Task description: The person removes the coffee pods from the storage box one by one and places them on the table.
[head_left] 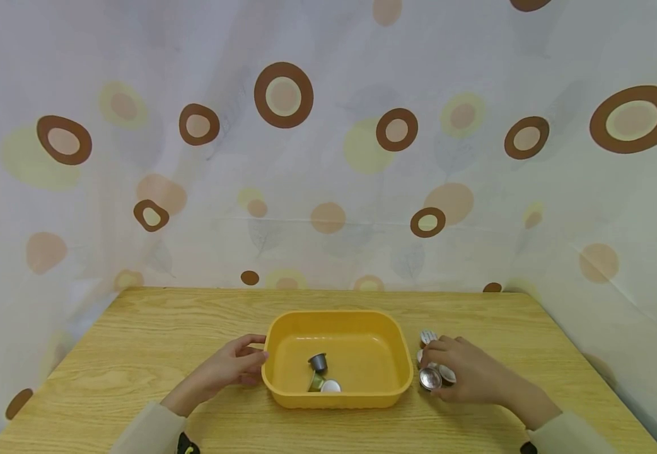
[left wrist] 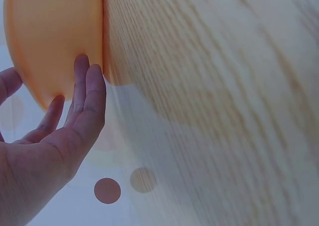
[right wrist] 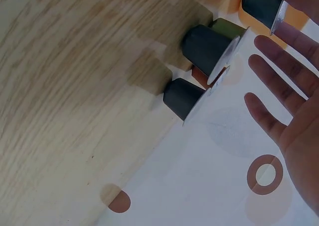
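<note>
A yellow plastic bin (head_left: 337,400) stands on the wooden table. My left hand (head_left: 232,364) is at its left end; in the left wrist view, loosely extended fingers (left wrist: 94,89) touch the outer wall. Inside the bin lie a grey coffee capsule (head_left: 318,362), a green one (head_left: 315,381) and one showing its pale lid (head_left: 331,385). To the right of the bin, my right hand (head_left: 467,372) pinches a dark capsule (right wrist: 260,6) with a silver lid. Several capsules stand lid up under and beside that hand, among them black (right wrist: 202,49) and green (right wrist: 228,28) ones.
The wooden table (head_left: 192,328) reaches back to a pale cloth (head_left: 328,170) with brown and peach circles, which hangs behind it and along both sides. Bare wood shows left of the bin and in front of it.
</note>
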Motion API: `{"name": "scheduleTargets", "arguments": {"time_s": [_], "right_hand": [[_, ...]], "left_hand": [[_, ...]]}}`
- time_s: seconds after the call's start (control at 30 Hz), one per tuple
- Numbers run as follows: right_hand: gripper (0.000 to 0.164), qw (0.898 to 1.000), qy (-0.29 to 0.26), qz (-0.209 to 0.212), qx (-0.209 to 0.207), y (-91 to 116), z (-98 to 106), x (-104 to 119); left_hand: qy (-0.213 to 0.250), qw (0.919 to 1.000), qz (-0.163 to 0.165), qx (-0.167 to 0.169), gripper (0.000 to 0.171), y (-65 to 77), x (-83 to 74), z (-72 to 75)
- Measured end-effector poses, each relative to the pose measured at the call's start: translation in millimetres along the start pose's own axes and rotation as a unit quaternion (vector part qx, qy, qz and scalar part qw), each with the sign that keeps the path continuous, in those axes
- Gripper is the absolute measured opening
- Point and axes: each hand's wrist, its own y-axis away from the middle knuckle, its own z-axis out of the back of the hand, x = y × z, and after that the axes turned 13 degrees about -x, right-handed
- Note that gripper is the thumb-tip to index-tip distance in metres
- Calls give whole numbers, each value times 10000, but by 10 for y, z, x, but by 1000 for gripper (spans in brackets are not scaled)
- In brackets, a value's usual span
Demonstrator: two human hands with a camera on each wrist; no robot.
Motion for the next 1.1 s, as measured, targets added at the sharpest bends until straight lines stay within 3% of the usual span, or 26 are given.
{"name": "scheduleTargets", "arguments": {"time_s": [0.3, 1.1], "right_hand": [[34, 9996, 107, 268, -31, 35, -63, -7], [38, 9994, 89, 329, -91, 52, -93, -2]], "left_hand": [[-51, 10000, 12, -42, 61, 7, -10, -5], [-55, 10000, 49, -31, 63, 3, -6, -2]]}}
